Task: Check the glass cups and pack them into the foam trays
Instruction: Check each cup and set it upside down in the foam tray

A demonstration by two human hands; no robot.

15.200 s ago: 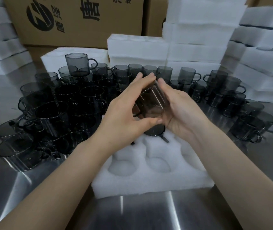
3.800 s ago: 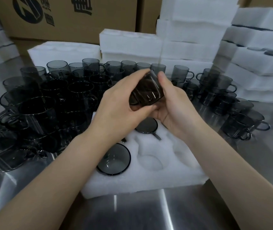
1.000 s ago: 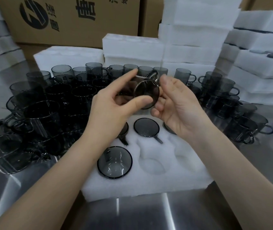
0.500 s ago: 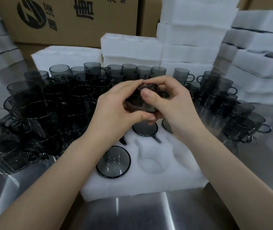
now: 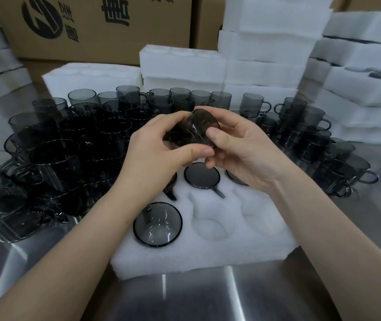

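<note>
My left hand and my right hand both grip one smoky grey glass cup, tilted on its side above the white foam tray. The tray lies on the steel table right in front of me. Several of its round pockets hold cups set bottom up: one at the front left, one in the back row and others partly hidden under my hands. The front middle pocket and the front right pocket are bare. A crowd of loose grey cups stands behind and to the left.
More handled cups stand to the right on the steel table. Stacks of white foam trays rise at the back and on the right, with further stacks at the far left. Printed cardboard boxes stand behind everything.
The cup has turned in my hands over the last second, its round end now facing up and toward me. Since 15 seconds ago more cups have come to sit in the tray.
</note>
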